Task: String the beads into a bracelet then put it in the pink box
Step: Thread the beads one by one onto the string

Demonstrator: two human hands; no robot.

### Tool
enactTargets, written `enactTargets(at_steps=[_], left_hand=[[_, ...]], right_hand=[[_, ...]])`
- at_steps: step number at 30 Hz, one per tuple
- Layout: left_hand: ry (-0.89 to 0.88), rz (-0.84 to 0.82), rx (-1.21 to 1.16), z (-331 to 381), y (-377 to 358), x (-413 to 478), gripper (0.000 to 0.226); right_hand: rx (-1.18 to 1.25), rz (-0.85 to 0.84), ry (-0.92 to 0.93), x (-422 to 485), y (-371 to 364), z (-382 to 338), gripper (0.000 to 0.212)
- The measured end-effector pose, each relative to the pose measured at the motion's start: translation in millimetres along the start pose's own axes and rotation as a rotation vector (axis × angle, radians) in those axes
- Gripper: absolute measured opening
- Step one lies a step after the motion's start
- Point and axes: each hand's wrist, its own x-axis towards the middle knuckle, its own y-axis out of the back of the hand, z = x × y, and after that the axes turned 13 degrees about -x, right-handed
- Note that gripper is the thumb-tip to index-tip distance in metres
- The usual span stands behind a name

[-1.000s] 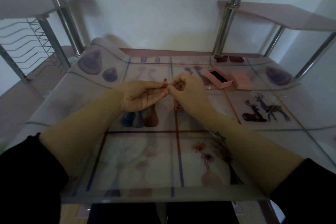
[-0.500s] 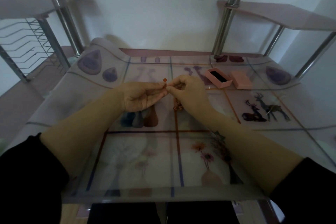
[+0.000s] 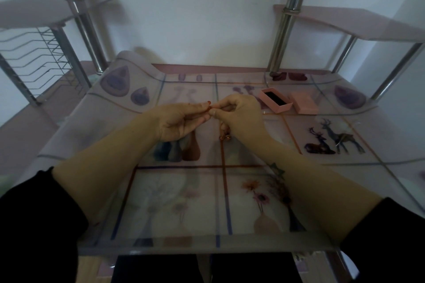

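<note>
My left hand [image 3: 181,122] and my right hand [image 3: 241,115] meet fingertip to fingertip above the middle of the table. A small orange-red bead [image 3: 209,102] shows at the tip of my left thumb and forefinger. My right hand pinches something thin against it; the string itself is too fine to make out. Several strung beads [image 3: 225,136] hang below my right hand. The open pink box [image 3: 276,100] with a dark lining sits to the right of my right hand, its pink lid [image 3: 303,104] lying beside it.
The table [image 3: 230,241] carries a clear printed mat with deer, vases and flowers. Chrome posts [image 3: 285,20] rise at the back left and right, holding pink shelves. A wire rack [image 3: 32,57] stands at the far left.
Both hands stay pinched together at the same spot. The fingertips have shifted only slightly around the bead.
</note>
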Motion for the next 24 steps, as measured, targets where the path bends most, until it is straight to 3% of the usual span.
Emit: enactTargets(at_steps=[10,17,24], left_hand=[[-0.016,0.023,0.098,2.7,-5.5,-4.3,0.016],[-0.217,0.054,0.269,4.7,-16.9,-0.5,0.013],[-0.413,0.057,0.393,17.1,-35.7,-5.4,0.016]], right_hand=[[0.064,-0.084,-0.038,0.9,2.3,-1.9,0.015],[0.110,-0.101,-0.076,4.4,3.4,-5.3,0.016],[0.140,-0.252,-0.167,5.9,14.3,-11.4,0.025]])
